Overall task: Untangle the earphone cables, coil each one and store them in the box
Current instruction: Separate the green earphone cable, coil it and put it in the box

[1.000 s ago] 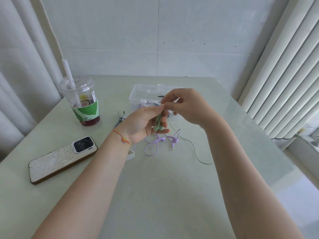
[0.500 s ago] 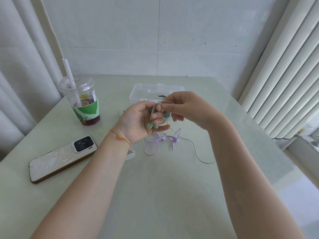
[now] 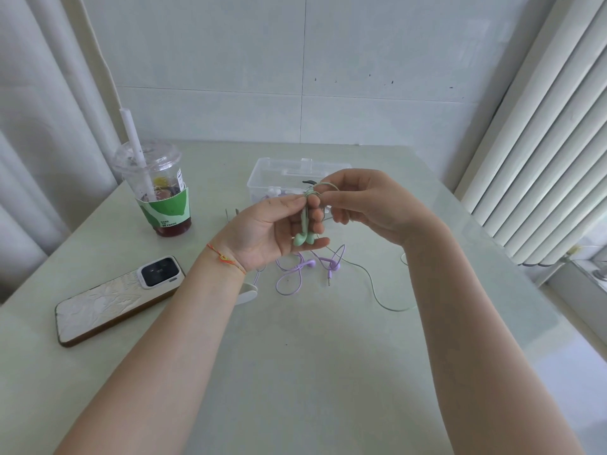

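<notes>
Above the table [image 3: 295, 372], in front of the box [image 3: 262, 174]: left hand [image 3: 272, 234] palm up, thumb and fingers closed round green earphones [image 3: 304, 236], buds hanging at the fingertips, cable looped over the fingers. Right hand [image 3: 371, 205] just right of it, fingertips pinching the same green cable at the top of the loop. Clear box behind the hands, open, with white earphones inside. Nearer than the box, under the hands: purple earphones [image 3: 305, 267] lying loose on the table, plug end out. Pale cable [image 3: 374, 287] trailing right of the purple ones. Left of the box: cup [image 3: 161, 198] with straw. Nearer and further left: phone [image 3: 118, 297], face down.
</notes>
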`<action>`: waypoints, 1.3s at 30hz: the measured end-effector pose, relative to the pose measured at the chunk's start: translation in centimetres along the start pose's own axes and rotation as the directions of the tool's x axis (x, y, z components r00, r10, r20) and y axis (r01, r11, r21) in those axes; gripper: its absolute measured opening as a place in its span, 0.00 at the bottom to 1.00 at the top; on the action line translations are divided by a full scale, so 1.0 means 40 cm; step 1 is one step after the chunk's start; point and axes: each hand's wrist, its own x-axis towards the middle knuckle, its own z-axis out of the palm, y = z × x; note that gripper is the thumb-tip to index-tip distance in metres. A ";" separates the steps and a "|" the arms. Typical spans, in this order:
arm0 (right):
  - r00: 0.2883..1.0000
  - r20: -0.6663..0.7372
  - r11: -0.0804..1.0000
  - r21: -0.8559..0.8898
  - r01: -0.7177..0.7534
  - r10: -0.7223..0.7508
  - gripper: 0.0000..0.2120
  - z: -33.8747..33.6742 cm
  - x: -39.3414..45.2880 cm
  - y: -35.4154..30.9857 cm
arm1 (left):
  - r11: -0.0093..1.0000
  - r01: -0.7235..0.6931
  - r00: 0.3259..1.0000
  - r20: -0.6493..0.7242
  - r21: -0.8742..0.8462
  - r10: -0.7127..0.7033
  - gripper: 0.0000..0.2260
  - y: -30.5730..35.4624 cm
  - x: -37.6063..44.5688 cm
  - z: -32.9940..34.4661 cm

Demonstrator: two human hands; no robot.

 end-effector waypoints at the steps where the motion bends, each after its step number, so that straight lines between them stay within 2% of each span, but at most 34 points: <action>1: 1.000 -0.017 1.000 0.015 0.009 -0.009 0.02 -0.005 -0.001 0.001 | 1.000 0.006 1.000 -0.006 0.007 -0.006 0.11 -0.001 0.000 0.001; 4: 0.991 -0.128 0.997 0.054 0.053 -0.046 0.04 -0.010 0.004 0.007 | 0.997 0.040 0.999 0.001 0.068 -0.040 0.11 -0.009 0.002 0.015; 7: 0.984 -0.171 0.994 0.093 0.064 -0.048 0.04 -0.003 0.009 0.010 | 0.994 0.054 0.998 0.033 0.098 -0.057 0.12 -0.018 0.005 0.031; 10: 0.982 -0.186 0.993 0.105 0.055 -0.035 0.04 0.001 0.012 0.018 | 0.998 0.006 0.997 0.071 0.069 -0.011 0.12 -0.017 0.003 0.029; 13: 0.987 -0.161 1.000 0.017 0.017 -0.014 0.07 0.010 0.012 0.027 | 0.997 -0.077 0.994 0.071 -0.010 0.078 0.13 -0.006 -0.002 0.026; 16: 0.998 -0.027 0.990 -0.128 -0.061 0.058 0.11 0.028 0.009 0.028 | 0.976 -0.175 0.985 -0.013 -0.126 0.175 0.12 0.007 -0.001 0.031; 18: 0.991 0.061 0.976 -0.190 -0.108 0.121 0.08 0.039 0.007 0.024 | 0.961 -0.228 0.972 -0.098 -0.155 0.214 0.12 0.014 0.000 0.030; 23: 0.968 0.109 0.902 -0.399 -0.166 0.226 0.10 0.054 0.008 0.015 | 0.941 -0.304 0.924 -0.286 -0.149 0.253 0.11 0.018 0.008 0.008; 25: 0.955 0.152 0.865 -0.477 -0.153 0.253 0.12 0.065 0.003 0.007 | 0.945 -0.307 0.910 -0.327 -0.116 0.255 0.11 0.015 0.013 0.003; 28: 0.941 0.202 0.831 -0.542 -0.124 0.272 0.11 0.081 -0.008 -0.011 | 0.957 -0.290 0.877 -0.394 0.026 0.276 0.12 0.005 0.019 -0.005; 31: 0.957 0.168 0.823 -0.559 -0.104 0.235 0.10 0.081 -0.012 -0.027 | 0.945 -0.238 0.830 -0.458 0.226 0.318 0.13 -0.002 0.017 -0.013; 34: 0.975 0.134 0.836 -0.544 -0.076 0.176 0.09 0.079 -0.014 -0.040 | 0.923 -0.166 0.812 -0.483 0.347 0.327 0.09 -0.012 0.016 -0.020; 36: 0.983 0.121 0.839 -0.541 -0.051 0.138 0.09 0.079 -0.013 -0.046 | 0.917 -0.140 0.813 -0.486 0.373 0.321 0.07 -0.020 0.018 -0.020; 39: 0.979 0.145 0.826 -0.562 -0.040 0.146 0.09 0.083 -0.019 -0.056 | 0.939 -0.187 0.814 -0.490 0.287 0.312 0.08 -0.027 0.024 -0.011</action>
